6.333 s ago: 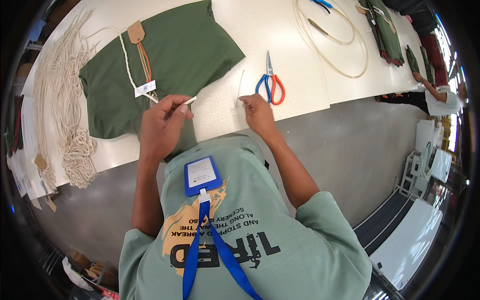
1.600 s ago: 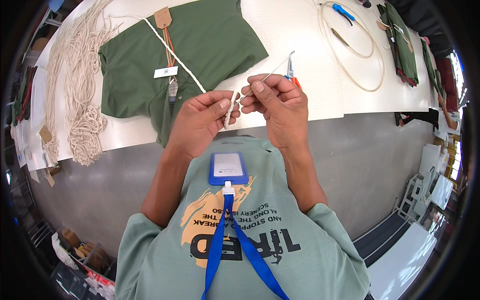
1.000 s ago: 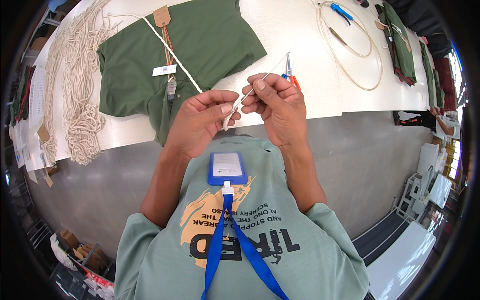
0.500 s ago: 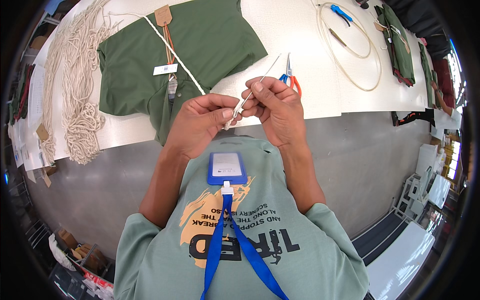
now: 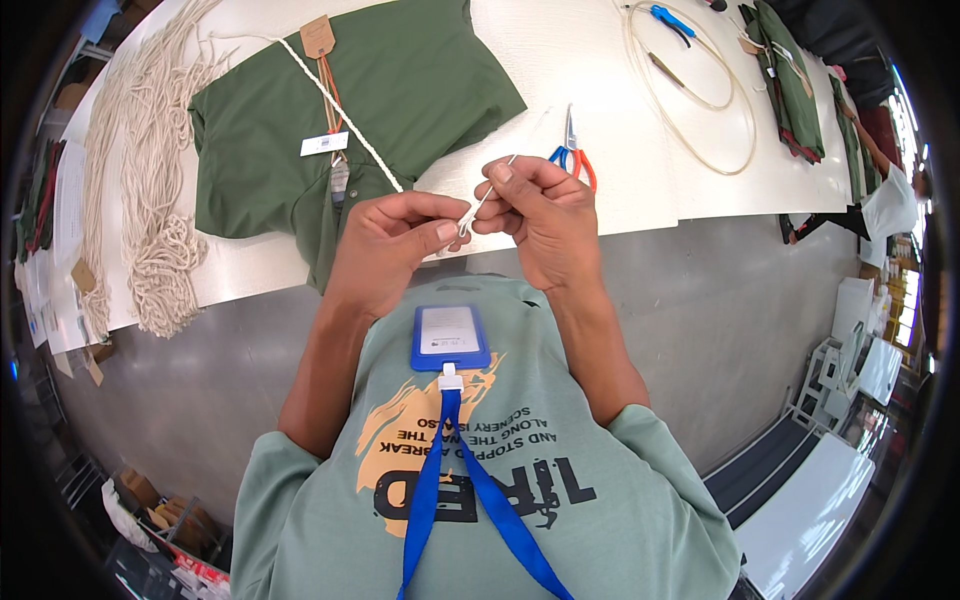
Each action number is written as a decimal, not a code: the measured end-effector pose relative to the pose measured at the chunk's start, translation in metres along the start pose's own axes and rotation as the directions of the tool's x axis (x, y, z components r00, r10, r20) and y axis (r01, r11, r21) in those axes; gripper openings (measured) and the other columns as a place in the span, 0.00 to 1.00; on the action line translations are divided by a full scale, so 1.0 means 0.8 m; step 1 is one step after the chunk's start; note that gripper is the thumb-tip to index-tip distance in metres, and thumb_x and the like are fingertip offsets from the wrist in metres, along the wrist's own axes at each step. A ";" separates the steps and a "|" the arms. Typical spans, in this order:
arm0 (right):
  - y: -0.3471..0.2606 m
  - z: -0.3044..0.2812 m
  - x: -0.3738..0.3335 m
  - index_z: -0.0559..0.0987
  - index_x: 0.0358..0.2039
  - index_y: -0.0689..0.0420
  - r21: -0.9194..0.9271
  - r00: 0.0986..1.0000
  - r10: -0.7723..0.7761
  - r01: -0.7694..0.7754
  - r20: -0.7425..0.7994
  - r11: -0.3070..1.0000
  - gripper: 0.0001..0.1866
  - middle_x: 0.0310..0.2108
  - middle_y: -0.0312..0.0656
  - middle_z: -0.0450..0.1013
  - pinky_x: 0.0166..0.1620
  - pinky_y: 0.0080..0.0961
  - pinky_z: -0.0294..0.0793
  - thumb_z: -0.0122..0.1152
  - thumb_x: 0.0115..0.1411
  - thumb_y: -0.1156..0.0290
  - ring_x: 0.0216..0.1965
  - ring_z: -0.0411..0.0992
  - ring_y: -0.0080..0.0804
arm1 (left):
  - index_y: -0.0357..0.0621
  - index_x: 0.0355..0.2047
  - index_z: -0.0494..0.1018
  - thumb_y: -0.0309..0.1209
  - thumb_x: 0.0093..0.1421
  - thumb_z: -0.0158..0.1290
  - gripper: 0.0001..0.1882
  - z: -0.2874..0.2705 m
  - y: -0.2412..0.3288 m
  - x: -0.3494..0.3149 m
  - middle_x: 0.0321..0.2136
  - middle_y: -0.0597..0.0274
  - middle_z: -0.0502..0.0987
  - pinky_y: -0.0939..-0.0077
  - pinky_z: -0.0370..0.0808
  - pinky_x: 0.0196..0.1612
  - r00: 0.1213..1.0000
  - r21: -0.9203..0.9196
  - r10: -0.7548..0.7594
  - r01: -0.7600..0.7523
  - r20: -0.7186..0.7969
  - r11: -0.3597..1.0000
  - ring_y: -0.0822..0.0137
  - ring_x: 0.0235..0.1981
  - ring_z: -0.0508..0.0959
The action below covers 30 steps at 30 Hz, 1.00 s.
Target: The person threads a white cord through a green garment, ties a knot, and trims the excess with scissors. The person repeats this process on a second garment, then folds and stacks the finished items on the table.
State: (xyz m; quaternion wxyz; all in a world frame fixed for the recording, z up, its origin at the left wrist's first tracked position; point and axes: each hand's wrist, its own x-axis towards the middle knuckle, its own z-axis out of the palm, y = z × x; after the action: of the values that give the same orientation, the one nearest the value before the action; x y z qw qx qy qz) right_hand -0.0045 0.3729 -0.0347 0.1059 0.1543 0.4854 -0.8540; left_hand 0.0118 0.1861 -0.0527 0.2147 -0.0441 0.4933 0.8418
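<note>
My left hand [image 5: 400,245] is closed, pinching the end of a white braided cord [image 5: 350,125] between thumb and fingertips. The cord runs from there up across a folded dark green garment [image 5: 420,75]. My right hand [image 5: 545,215] is closed beside it, gripping a thin metal rod [image 5: 512,161] whose tip shows above the thumb. A loop of white cord [image 5: 467,218] stands between the fingertips of both hands; its exact path is partly hidden. Just beyond my right hand, scissors [image 5: 571,150] with red and blue handles lie on the white table [image 5: 640,185].
A bundle of white cords [image 5: 165,265] hangs over the table's left front edge. On the garment lie a brown tag [image 5: 317,37] and a white label [image 5: 325,143]. At right are coiled clear tubing [image 5: 752,140] with a blue handle [image 5: 672,20] and folded green garments [image 5: 795,85].
The thin rod stuck out long past my right fingers; now only a short end shows there. Both hands stay close together, and the cord loop between them stands more upright.
</note>
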 end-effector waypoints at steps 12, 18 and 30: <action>0.009 0.001 0.007 0.81 0.33 0.67 -0.004 0.992 0.002 -0.003 -0.127 1.000 0.08 0.27 0.46 0.79 0.29 0.24 0.84 0.66 0.61 0.74 0.24 0.78 0.27 | 0.30 0.45 0.79 0.17 0.60 0.58 0.12 0.001 0.001 0.004 0.36 0.55 0.82 0.76 0.80 0.44 0.996 0.235 0.086 -0.077 -0.025 0.969 0.69 0.37 0.82; 0.011 0.000 0.013 0.81 0.32 0.69 -0.011 0.984 -0.037 0.036 -0.173 0.999 0.07 0.26 0.45 0.78 0.28 0.24 0.84 0.66 0.61 0.75 0.23 0.77 0.26 | 0.30 0.44 0.79 0.17 0.60 0.58 0.12 0.009 0.001 0.004 0.36 0.57 0.82 0.77 0.80 0.45 0.992 0.374 0.087 -0.045 -0.095 0.926 0.70 0.37 0.83; 0.023 -0.008 0.028 0.81 0.35 0.68 -0.035 0.976 -0.103 0.098 -0.192 0.995 0.09 0.26 0.45 0.78 0.31 0.26 0.84 0.67 0.60 0.74 0.24 0.77 0.27 | 0.31 0.46 0.79 0.16 0.58 0.59 0.14 0.020 -0.009 0.007 0.34 0.61 0.81 0.81 0.77 0.42 0.974 0.438 0.135 -0.043 -0.182 0.898 0.76 0.36 0.79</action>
State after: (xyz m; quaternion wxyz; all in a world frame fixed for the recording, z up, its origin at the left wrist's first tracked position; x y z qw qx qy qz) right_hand -0.0183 0.3685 -0.0608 0.0168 0.2106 0.5112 -0.8331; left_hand 0.0121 0.2046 -0.0520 0.1276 -0.0603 0.6883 0.7116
